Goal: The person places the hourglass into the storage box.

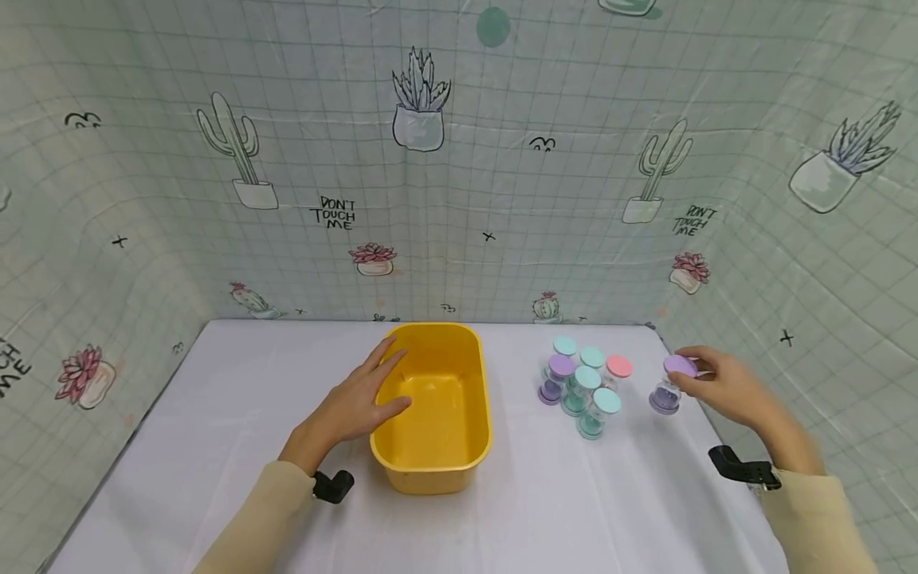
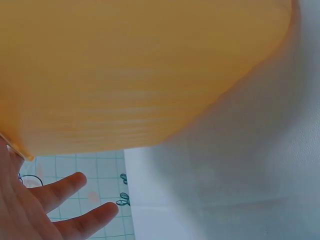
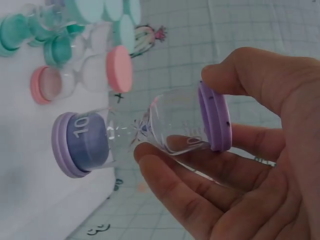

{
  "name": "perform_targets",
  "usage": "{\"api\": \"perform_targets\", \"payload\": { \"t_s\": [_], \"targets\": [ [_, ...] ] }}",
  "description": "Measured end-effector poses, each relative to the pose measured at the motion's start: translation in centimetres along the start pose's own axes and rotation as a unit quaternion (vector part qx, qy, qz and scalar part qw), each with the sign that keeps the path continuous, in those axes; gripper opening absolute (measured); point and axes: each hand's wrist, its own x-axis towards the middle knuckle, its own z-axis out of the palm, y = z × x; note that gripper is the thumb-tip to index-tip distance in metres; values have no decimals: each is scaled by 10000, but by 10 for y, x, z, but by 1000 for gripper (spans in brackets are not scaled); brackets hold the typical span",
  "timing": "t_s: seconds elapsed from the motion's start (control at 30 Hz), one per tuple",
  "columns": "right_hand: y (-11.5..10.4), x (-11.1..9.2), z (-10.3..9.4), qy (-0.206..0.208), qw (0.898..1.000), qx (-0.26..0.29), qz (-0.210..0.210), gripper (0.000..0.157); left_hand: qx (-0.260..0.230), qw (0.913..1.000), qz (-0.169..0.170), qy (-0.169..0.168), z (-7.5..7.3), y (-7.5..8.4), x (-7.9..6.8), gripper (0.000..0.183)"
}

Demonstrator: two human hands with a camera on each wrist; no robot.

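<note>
In the head view my right hand [image 1: 724, 387] pinches a sand timer [image 1: 665, 397] by its purple top cap, at the table's right edge. The right wrist view has thumb and fingers around that cap, the timer's purple sand [image 3: 89, 141] lying in the end marked "10". My left hand [image 1: 351, 402] rests over the left rim of a yellow plastic bin [image 1: 430, 470], fingers spread and fairly straight. Two of its fingers [image 2: 87, 222] extend past the bin's outer wall in the left wrist view.
Left of the held timer stands a tight group: several teal sand timers [image 1: 591, 426], another purple one [image 1: 551, 391] and a pink-capped one [image 1: 619, 367]. A white cloth covers the table [image 1: 545, 502]. Gridded fabric with cactus prints [image 1: 459, 183] walls the back and sides.
</note>
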Motion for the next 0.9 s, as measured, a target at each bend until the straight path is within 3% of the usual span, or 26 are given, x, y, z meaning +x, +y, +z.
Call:
{"api": "perform_targets", "payload": {
  "t_s": [0.17, 0.43, 0.9],
  "targets": [
    [-11, 2, -19, 104, 9999, -76, 13, 63, -31, 10000, -40, -57, 1, 0, 1, 80],
    [-48, 13, -37, 317, 9993, 194, 30, 64, -53, 9999, -98, -63, 0, 1, 2, 81],
    [-140, 43, -30, 412, 9976, 429, -366, 66, -26, 10000, -35, 4, 0, 1, 0, 80]
  ]
}}
